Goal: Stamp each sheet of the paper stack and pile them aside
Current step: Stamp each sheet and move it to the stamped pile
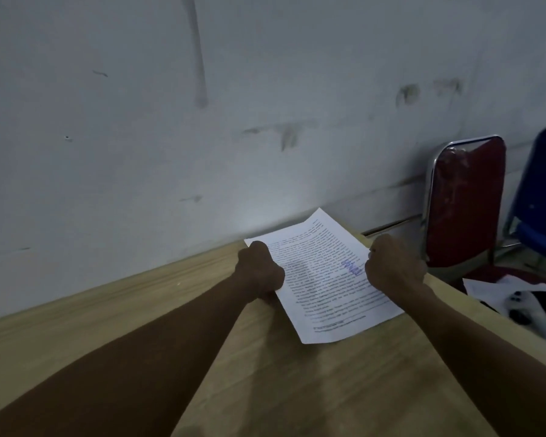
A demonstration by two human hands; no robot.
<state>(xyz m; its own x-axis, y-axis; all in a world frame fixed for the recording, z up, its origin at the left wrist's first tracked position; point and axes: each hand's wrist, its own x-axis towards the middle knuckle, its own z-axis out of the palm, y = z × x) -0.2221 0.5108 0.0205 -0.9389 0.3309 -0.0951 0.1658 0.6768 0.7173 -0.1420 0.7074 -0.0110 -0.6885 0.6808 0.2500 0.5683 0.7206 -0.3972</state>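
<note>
Both hands are gripping a printed sheet (323, 275) over the far part of the wooden counter (158, 310), close to the wall (202, 121). The left hand (260, 269) is curling its fingers round the sheet's left edge; the right hand (393, 268) is pinching the right edge, thumb on top. A blue stamp mark (352, 267) is showing on the sheet just beside the right hand, so this sheet is judged already stamped and is being carried or squared to go on the pile. Holding it at opposite edges is keeping the paper flat and is keeping the fingers off the ink, which may still be wet.

Whether the sheet is lying on the counter or being held just above it cannot be told; its far corner is lifting slightly. Whether further sheets are lying under it cannot be told either. No stamp tool is appearing in view.

To the right, past the counter's end, a red chair (464, 203) and a blue chair (539, 197) are standing against the wall. Loose papers (483, 287) and a dark object too blurred to name are lying at the right edge.
</note>
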